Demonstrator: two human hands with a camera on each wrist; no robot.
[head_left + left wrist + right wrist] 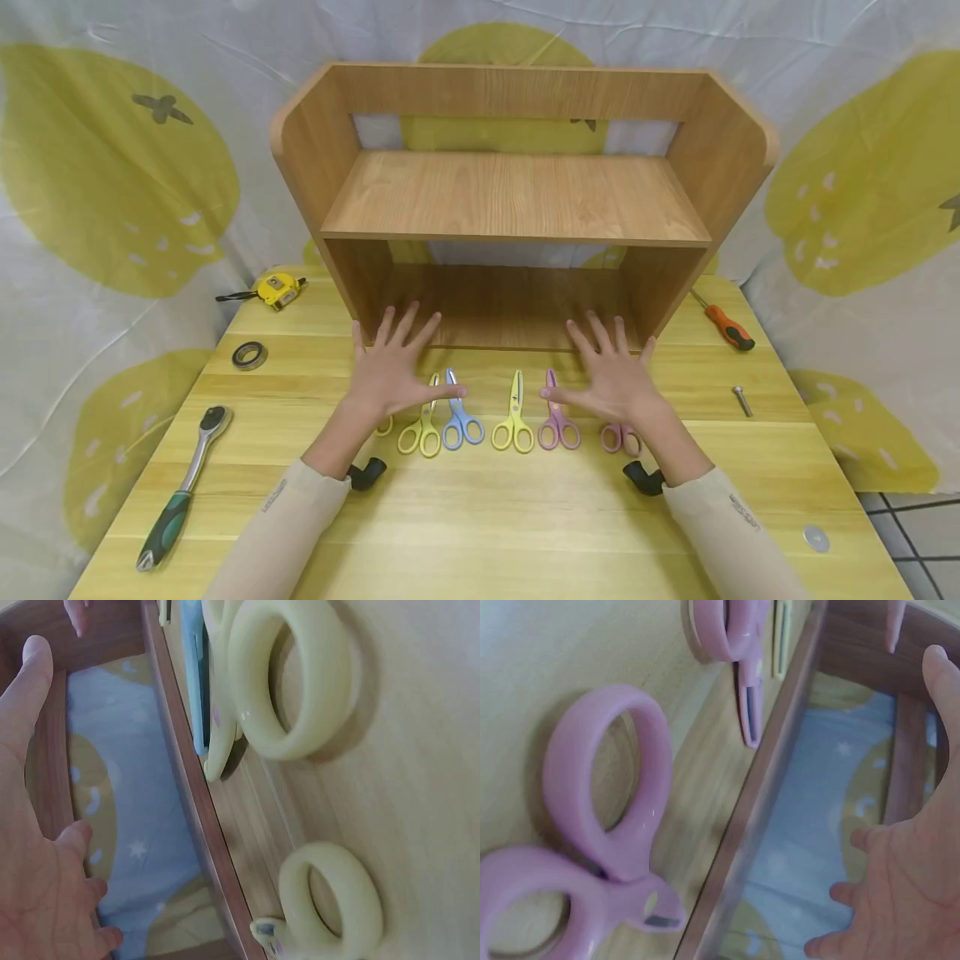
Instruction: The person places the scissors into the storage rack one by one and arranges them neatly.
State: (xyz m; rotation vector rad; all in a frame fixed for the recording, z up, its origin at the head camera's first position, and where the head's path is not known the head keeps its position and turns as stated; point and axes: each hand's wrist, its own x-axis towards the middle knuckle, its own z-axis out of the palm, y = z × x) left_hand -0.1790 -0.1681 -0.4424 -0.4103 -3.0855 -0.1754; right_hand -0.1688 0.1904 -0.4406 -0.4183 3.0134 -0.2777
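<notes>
Two hands: both spread flat, palms down, fingers straight, gripping nothing.
Left hand (390,367): hovers over the left end of the scissors row; the head view shows it covering the blades of a yellow pair whose loop peeks out at the wrist. Contact with the scissors cannot be told.
Right hand (611,375): mirrors it at the right end, over the pink scissors (621,437), only the handles showing beyond the wrist.
Scissors row: yellow scissors (422,429), blue scissors (459,417), second yellow scissors (513,421), purple scissors (557,421), laid side by side on the table (480,517), handles toward the person, blades pointing at the shelf. Judged a deliberate line-up, handles near for easy pick-up.
Shelf (517,200): wooden, two levels, stands at the back of the table just beyond the blade tips.
Wrist views: large handle loops lying flat on the wood, shelf edge close behind.
Periphery: tape measure (277,289), black ring (249,355), ratchet wrench (183,487) on the left; screwdriver (726,323), bolt (742,400), washer (816,538) on the right, all well apart from the hands.
</notes>
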